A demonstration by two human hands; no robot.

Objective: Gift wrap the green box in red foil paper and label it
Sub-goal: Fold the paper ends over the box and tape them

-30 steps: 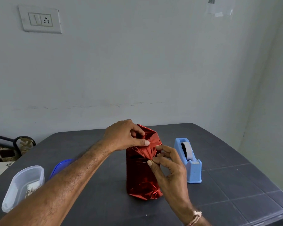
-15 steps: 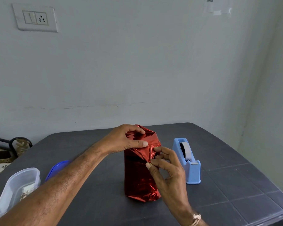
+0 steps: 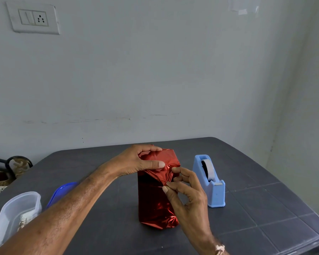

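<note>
**While the parcel's top is held, a foil flap is pinched down, ready for tape**

Where the two hands meet, an upright parcel wrapped in red foil paper (image 3: pixel 151 203) is stood on a dark grey table (image 3: pixel 265 208). No part of the green box can be seen; it is judged to be fully covered by the foil.

The top of the parcel is gripped by the left hand (image 3: pixel 136 162). Its fingers are curled over the far edge, and its thumb is pressed flat against the gathered foil on the near face. Just below that thumb, the pointed tip of a folded flap is pinched between the thumb and forefinger of the right hand (image 3: pixel 188 196). The other fingers of that hand are loosely bent and nothing is held in them.

The step in hand is judged to be the closing of the top end, with the flap drawn down against the parcel's side. No tape or label is seen on the foil.

For the next move, the flap would need to be pinned by one hand alone, so that a strip can be pulled from the blue tape dispenser (image 3: pixel 215 192). The dispenser is placed just beyond the right hand's knuckles, near but not touching. Well away from the grip, beside the left forearm, a clear plastic tub (image 3: pixel 13 218) and a blue lid (image 3: pixel 63 190) are set.
</note>
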